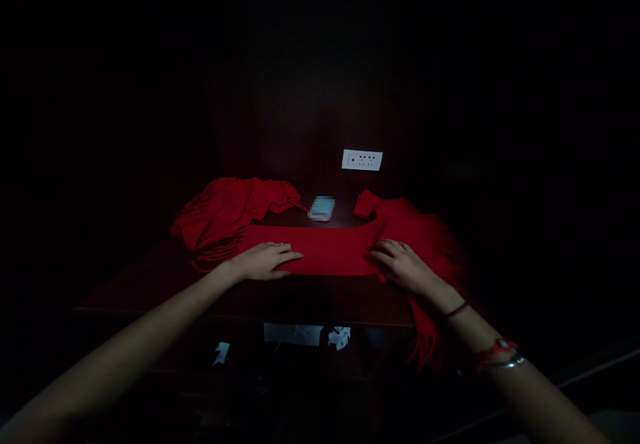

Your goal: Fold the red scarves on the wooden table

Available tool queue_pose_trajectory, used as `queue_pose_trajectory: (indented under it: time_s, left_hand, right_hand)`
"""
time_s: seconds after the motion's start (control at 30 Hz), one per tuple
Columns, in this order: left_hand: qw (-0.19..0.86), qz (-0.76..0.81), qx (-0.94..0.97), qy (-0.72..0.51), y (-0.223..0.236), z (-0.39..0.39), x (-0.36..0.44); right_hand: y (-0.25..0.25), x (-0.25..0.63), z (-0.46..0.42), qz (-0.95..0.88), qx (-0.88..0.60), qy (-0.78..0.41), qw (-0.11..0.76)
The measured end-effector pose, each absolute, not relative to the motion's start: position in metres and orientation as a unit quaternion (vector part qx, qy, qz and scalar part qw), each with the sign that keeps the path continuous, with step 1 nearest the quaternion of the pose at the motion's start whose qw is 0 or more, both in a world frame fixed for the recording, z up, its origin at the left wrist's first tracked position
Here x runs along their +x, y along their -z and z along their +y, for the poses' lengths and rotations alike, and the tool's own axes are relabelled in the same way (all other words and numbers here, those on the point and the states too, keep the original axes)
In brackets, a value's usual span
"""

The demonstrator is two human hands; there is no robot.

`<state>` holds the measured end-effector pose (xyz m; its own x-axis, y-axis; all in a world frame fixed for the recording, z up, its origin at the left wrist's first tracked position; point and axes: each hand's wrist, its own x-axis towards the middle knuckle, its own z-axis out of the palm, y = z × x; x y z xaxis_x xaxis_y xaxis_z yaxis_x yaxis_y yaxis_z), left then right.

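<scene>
A red fringed scarf (330,249) lies across the dark table, its middle stretch flat and folded into a band. On the band's left part rests my left hand (263,261), fingers spread and flat. My right hand (403,265) lies on the cloth where the band meets a loose, rumpled heap at the right; its fingers are outstretched. Fringe from that heap hangs over the table's front edge. At the back left is a bunched red fringed cloth (235,204); whether it is a separate scarf I cannot tell.
Behind the scarf lies a small pale blue object (321,209), blurred out. A white socket plate (363,160) is on the dark wall. Below the table edge (300,321), white papers (293,333) show on a lower level. The surroundings are very dark.
</scene>
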<state>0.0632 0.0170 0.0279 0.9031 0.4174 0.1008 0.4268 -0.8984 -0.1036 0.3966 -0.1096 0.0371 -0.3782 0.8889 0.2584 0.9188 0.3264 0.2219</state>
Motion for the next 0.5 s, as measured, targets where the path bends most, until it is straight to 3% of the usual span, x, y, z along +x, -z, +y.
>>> queue_pose_trajectory:
  time_s: [0.13, 0.37, 0.5]
  left_hand:
    - [0.121, -0.228, -0.966, 0.005, -0.031, 0.021, 0.059]
    - [0.124, -0.233, -0.963, 0.052, -0.032, 0.043, 0.058]
    - [0.124, -0.243, -0.96, 0.061, -0.033, 0.046, 0.063]
  right_hand:
    - [-0.048, 0.39, -0.089, -0.817, -0.548, 0.183, 0.003]
    - [-0.058, 0.414, -0.05, -0.769, -0.627, 0.108, 0.055]
    - [-0.052, 0.403, -0.058, -0.809, -0.575, 0.109, 0.047]
